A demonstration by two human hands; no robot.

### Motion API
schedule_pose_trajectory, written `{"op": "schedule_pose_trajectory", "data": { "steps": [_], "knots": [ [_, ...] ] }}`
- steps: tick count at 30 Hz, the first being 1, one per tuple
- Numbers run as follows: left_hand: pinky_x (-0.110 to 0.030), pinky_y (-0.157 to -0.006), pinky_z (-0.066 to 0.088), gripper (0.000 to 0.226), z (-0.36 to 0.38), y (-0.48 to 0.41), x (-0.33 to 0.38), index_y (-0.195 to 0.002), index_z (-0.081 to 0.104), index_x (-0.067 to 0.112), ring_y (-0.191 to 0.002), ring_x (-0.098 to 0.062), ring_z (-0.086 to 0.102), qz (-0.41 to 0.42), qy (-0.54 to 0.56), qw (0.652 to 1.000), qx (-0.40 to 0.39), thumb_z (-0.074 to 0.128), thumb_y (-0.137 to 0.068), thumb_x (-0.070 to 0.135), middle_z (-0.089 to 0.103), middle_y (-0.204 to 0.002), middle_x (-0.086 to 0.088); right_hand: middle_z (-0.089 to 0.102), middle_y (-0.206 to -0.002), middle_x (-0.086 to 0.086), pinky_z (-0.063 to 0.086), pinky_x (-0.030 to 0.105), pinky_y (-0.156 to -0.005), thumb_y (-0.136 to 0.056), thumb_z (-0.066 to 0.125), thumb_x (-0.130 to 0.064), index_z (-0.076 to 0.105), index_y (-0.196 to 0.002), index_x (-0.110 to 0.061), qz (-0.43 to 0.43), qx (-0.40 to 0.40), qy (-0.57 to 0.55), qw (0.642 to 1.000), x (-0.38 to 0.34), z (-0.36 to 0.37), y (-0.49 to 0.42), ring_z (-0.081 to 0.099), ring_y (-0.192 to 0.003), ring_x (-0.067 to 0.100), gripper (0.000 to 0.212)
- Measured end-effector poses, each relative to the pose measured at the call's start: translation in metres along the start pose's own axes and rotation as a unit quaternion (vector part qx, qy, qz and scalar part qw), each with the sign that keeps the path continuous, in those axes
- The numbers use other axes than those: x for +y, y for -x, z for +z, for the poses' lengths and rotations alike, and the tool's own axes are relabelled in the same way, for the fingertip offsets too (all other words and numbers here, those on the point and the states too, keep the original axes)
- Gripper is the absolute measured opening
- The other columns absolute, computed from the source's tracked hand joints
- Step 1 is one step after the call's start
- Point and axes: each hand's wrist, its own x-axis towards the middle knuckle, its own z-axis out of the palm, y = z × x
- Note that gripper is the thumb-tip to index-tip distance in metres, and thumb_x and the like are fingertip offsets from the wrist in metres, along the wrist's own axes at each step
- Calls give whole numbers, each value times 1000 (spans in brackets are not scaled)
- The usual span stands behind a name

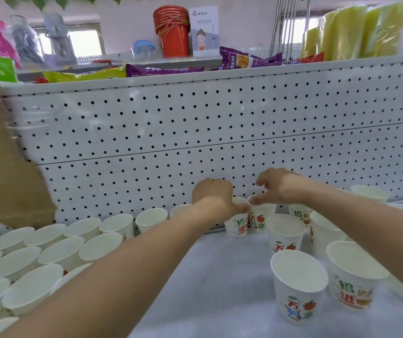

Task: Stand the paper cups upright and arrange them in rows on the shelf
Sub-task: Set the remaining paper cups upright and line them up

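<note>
Cup rows L on shelf; loose cups R; pegboard behind.

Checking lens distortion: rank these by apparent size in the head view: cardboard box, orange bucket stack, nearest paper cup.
1. cardboard box
2. nearest paper cup, probably only because it is so close to the camera
3. orange bucket stack

— What sort of place is this?
— A shop. A white perforated metal shelving panel fills the middle. Purple and yellow snack packets and stacked orange plastic buckets sit at twelve o'clock, with rows of identical white printed paper cups at eight.
</note>
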Motion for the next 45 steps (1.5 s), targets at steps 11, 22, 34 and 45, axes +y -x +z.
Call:
{"op": "schedule_pose_trajectory", "data": {
  "steps": [11,22,34,45],
  "knots": [
    [-31,-75,51,64,4,-9,6,-111,57,18,-92,-17,59,-60,130,988,-60,76,-65,60,63,-103,3,63,-112,0,50,30,-80,-68,82,-45,57,-122,-13,11,-54,-25,998,2,8,-16,60,-95,19,67],
    [-39,-88,52,69,-73,76,-91,-109,50,29,-92,-11,59,-39,223,973,-48,85,-55,53,59,-97,11,64,-104,1,54,35,-79,-72,78,-47,57,-125,-9,-73,28,-134,988,-66,-36,44,62,-87,16,68],
    [-36,-93,28,79,-28,118,-135,-122,47,27,-101,-12,57,-70,111,987,-95,83,-57,56,65,-108,12,55,-109,1,53,37,-82,-69,77,-46,46,-119,-16,-68,-20,-126,990,-148,35,77,55,-96,18,66],
    [-38,-94,26,74,-27,121,-146,-123,51,28,-102,-12,57,-67,120,987,-80,86,-60,46,63,-111,11,53,-105,1,51,35,-78,-72,75,-49,44,-119,-14,-60,27,-140,988,-148,50,77,54,-94,18,66]
  ]
}}
